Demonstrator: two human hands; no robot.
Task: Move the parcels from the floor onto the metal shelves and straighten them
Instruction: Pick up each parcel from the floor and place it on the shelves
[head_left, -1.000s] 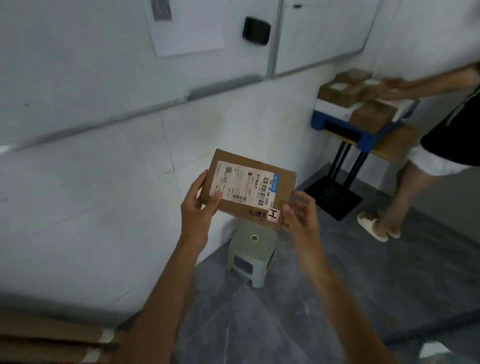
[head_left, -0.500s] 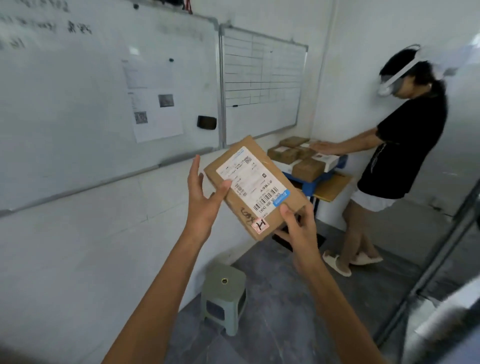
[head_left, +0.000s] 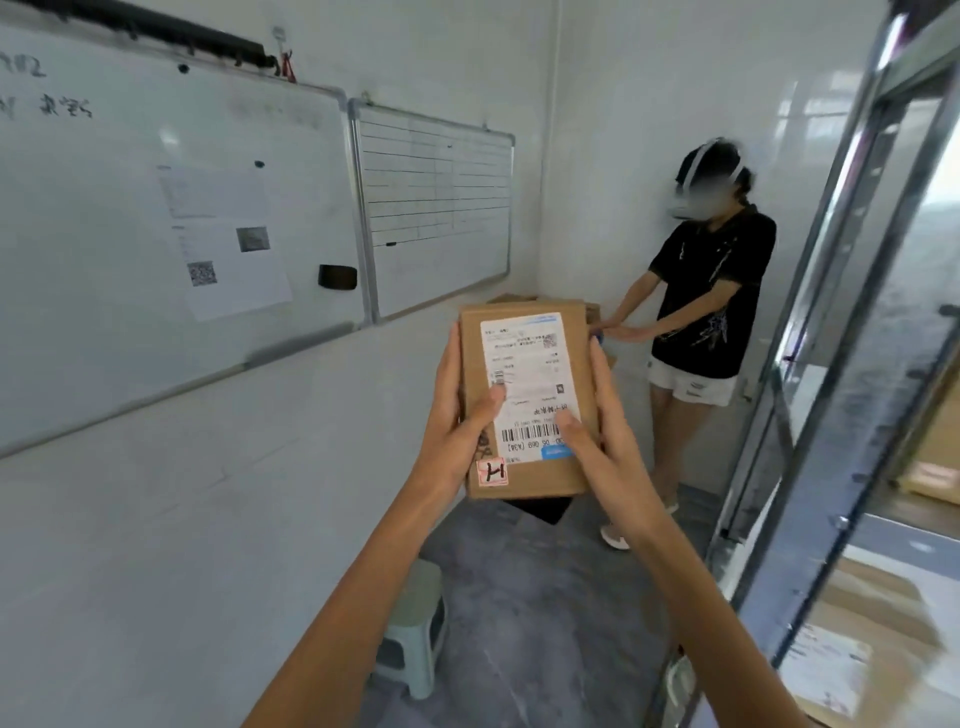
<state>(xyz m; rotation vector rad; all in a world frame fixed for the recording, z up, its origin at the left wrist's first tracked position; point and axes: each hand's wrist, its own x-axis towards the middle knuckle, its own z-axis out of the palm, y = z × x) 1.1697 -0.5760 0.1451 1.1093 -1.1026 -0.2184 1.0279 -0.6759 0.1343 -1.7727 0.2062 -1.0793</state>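
A flat brown cardboard parcel (head_left: 524, 358) with a white shipping label and a red "H" sticker is held upright at chest height in the middle of the view. My left hand (head_left: 457, 415) grips its left edge, thumb across the label. My right hand (head_left: 597, 431) grips its right edge, thumb on the barcode. The metal shelf frame (head_left: 841, 322) rises at the right, about an arm's length from the parcel. Cardboard parcels (head_left: 862, 613) lie on its lower shelf.
Another person (head_left: 706, 317) in a black shirt stands ahead by the corner, hands on boxes (head_left: 592, 312) behind my parcel. A pale green stool (head_left: 415, 639) stands on the grey floor by the left wall. Two whiteboards (head_left: 431, 208) hang on that wall.
The parcel has turned from tilted to upright with its long side vertical. Both hands now clasp its sides. The view has swung up and right, bringing the metal shelf frame into sight.
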